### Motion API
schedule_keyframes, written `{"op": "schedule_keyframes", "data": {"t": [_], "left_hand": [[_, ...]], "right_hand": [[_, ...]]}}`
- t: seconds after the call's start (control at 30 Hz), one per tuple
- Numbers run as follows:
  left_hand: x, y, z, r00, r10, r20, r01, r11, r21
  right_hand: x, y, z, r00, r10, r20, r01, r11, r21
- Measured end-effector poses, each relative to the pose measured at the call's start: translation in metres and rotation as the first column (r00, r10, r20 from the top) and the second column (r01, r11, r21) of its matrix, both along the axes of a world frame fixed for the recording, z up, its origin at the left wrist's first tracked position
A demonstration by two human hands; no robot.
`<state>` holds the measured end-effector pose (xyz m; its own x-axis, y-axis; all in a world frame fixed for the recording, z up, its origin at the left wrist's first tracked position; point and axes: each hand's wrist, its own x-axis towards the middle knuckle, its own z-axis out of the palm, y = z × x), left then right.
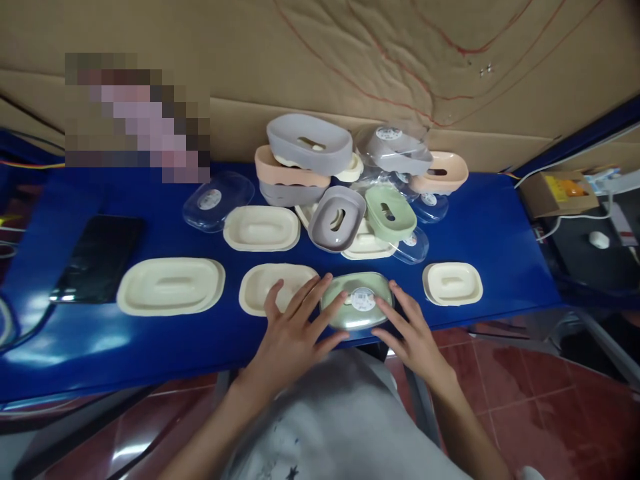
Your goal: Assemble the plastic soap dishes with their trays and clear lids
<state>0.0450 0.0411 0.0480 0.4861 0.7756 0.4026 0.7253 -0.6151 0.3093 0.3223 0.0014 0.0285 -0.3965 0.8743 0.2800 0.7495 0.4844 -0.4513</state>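
A green oval dish (333, 293) lies at the front edge of the table; a clear lid with a round white label (363, 299) appears to cover it. My left hand (295, 330) is open at the dish's left side, fingers spread, some reaching over the rim. Part of that hand overlaps a cream oval tray (253, 288). At the right side of the dish, my right hand (416, 333) is open too, its fingertips at the rim. Whether the fingers press on the lid I cannot tell.
Grey, peach and green slotted dishes (390, 212) pile up at the back with clear lids (219, 200). Cream trays lie left (171, 287) and right (454, 283). A black tablet-like device (100, 257) rests on the blue table (165, 353). Behind stands a cardboard-covered wall (240, 53).
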Motion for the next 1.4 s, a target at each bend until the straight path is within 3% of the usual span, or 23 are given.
{"op": "schedule_keyframes", "data": {"t": [0.23, 0.5, 0.67, 0.73, 0.8, 0.9, 0.97, 1.1, 1.2, 1.27, 1.4], "left_hand": [[-0.003, 0.0, -0.006, 1.0, 0.024, -0.017, -0.024, 1.0, 0.011], [-0.001, 0.005, -0.014, 1.0, -0.017, 0.005, 0.017, 1.0, 0.02], [0.003, 0.005, -0.005, 0.995, -0.026, 0.093, 0.025, 1.0, 0.017], [0.003, 0.008, 0.003, 0.991, -0.026, 0.133, 0.024, 1.0, 0.013], [0.0, 0.012, 0.011, 0.99, 0.004, 0.144, -0.005, 1.0, 0.01], [-0.013, 0.016, 0.015, 0.99, 0.089, 0.113, -0.093, 0.995, 0.028], [-0.024, 0.015, 0.011, 0.987, 0.138, 0.085, -0.143, 0.989, 0.049], [-0.045, 0.007, -0.007, 0.981, 0.186, 0.051, -0.189, 0.979, 0.076], [-0.053, -0.001, -0.02, 0.982, 0.187, 0.022, -0.188, 0.979, 0.072], [-0.053, -0.006, -0.024, 0.982, 0.19, 0.016, -0.191, 0.98, 0.06], [-0.049, -0.009, -0.023, 0.978, 0.205, 0.029, -0.206, 0.978, 0.034]], "right_hand": [[0.0, 0.001, -0.003, 1.0, -0.013, 0.023, 0.013, 0.999, 0.033], [0.001, 0.02, -0.002, 0.997, 0.047, 0.057, -0.042, 0.995, -0.089], [0.012, 0.022, 0.012, 0.991, 0.103, 0.088, -0.108, 0.993, 0.052], [0.029, 0.025, 0.023, 0.995, 0.032, 0.096, -0.045, 0.989, 0.139], [0.06, 0.034, 0.034, 0.987, -0.132, 0.091, 0.104, 0.96, 0.258], [0.127, 0.062, 0.039, 0.896, -0.443, 0.037, 0.395, 0.832, 0.39], [0.174, 0.083, 0.031, 0.822, -0.57, 0.011, 0.51, 0.744, 0.432], [0.238, 0.112, -0.002, 0.783, -0.622, 0.008, 0.569, 0.721, 0.395], [0.253, 0.118, -0.022, 0.756, -0.653, 0.029, 0.604, 0.714, 0.354], [0.256, 0.118, -0.027, 0.744, -0.665, 0.067, 0.613, 0.72, 0.325], [0.235, 0.108, -0.01, 0.765, -0.636, 0.1, 0.565, 0.737, 0.37]]}}
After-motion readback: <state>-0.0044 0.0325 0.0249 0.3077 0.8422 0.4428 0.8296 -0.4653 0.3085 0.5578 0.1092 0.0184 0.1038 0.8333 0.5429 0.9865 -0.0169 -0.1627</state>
